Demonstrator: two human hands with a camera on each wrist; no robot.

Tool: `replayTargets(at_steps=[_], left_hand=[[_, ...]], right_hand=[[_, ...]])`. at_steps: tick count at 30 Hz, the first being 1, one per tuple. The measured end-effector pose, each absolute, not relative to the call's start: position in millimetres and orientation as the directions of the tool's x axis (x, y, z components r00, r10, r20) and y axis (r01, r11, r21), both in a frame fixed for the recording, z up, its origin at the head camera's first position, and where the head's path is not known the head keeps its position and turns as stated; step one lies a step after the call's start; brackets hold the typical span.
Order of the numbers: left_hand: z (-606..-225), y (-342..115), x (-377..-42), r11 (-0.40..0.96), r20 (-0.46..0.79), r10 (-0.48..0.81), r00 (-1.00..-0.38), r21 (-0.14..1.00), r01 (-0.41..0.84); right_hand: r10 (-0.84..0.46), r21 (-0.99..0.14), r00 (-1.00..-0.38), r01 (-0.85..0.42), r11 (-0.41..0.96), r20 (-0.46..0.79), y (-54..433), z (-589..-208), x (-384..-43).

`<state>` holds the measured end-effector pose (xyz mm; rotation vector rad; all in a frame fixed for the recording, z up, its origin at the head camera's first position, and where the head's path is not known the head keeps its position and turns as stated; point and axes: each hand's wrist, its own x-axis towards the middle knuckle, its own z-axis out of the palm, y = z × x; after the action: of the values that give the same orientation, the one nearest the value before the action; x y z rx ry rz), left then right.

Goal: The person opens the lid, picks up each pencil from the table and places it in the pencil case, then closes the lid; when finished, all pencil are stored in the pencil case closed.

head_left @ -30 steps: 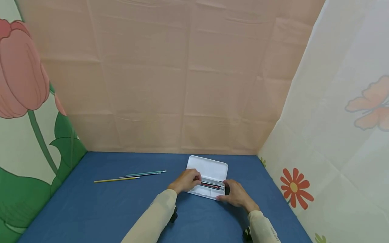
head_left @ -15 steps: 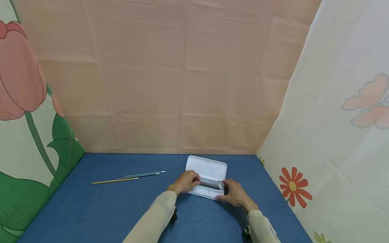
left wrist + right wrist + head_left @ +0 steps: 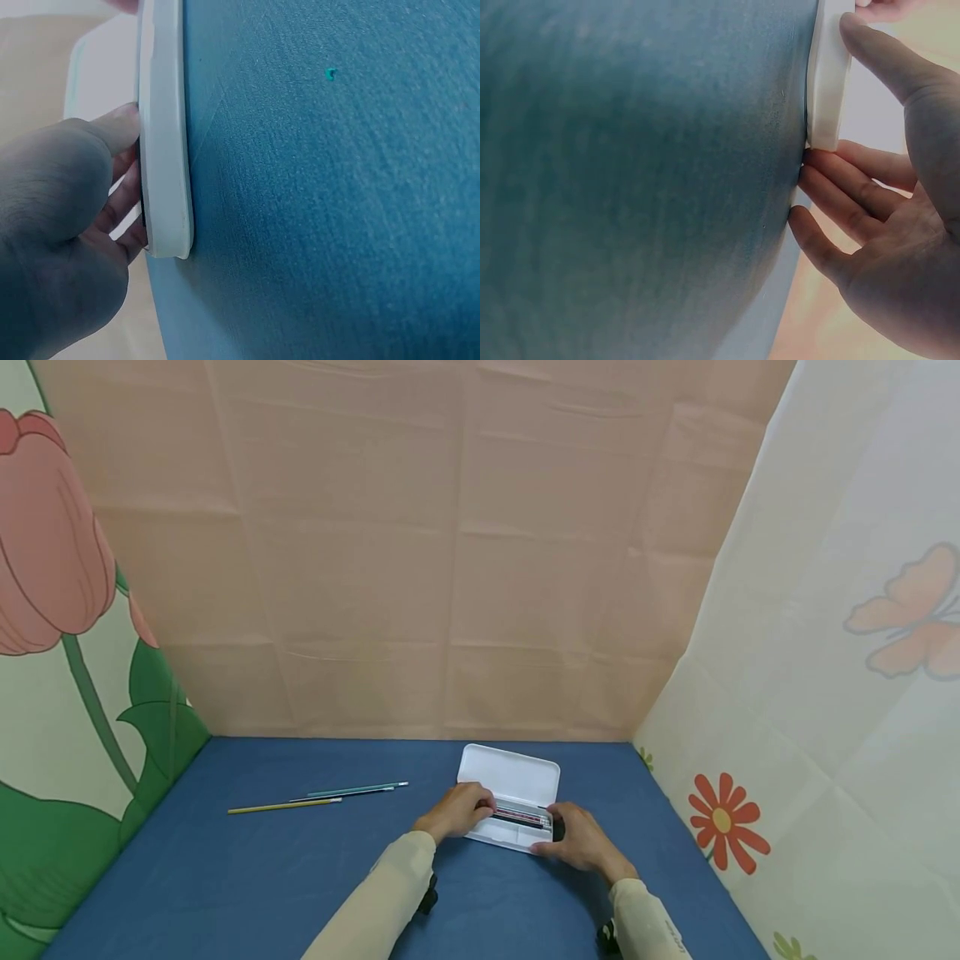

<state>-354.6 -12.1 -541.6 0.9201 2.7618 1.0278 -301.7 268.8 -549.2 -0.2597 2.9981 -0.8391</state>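
A white pencil case (image 3: 510, 775) lies open on the blue table, its lid tipped back. Several pencils (image 3: 522, 818), some dark and one reddish, lie in its tray. My left hand (image 3: 454, 812) reaches over the left end, fingers curled inside the tray around the pencils' ends; those ends are hidden. In the left wrist view its thumb rests at the inner edge of the case wall (image 3: 166, 150). My right hand (image 3: 583, 839) holds the right end of the case. The right wrist view shows its thumb on the white side (image 3: 829, 82) and fingers around the end.
On the table to the left lie a yellow pencil (image 3: 285, 807) and a few green and dark pencils (image 3: 356, 791). A tan cloth (image 3: 420, 568) hangs behind the table. Printed sheets with a tulip (image 3: 52, 527) and a red flower (image 3: 729, 822) flank it.
The head view has shifted slightly. The pencils in the case seem to have turned or shifted a little under my left fingers; both hands stay at the case.
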Motion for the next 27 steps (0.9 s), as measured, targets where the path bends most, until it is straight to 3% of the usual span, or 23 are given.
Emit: replayTargets(at_steps=[10,17,27], left_hand=[[-552,-11,-360,0.612,0.179,0.549,-0.817,0.580,0.538],[-542,-18,-355,0.550,0.190,0.573,-0.797,0.633,0.545],[-538,-39,-352,0.546,0.220,0.535,-0.816,0.647,0.532]], right_hand=[[-0.162,-0.523,-0.987,-0.148,0.840,0.021,269,-548,-300],[-0.158,-0.532,-0.987,-0.141,0.835,0.013,269,-547,-300],[-0.163,-0.533,-0.987,-0.145,0.833,0.014,268,-548,-300]])
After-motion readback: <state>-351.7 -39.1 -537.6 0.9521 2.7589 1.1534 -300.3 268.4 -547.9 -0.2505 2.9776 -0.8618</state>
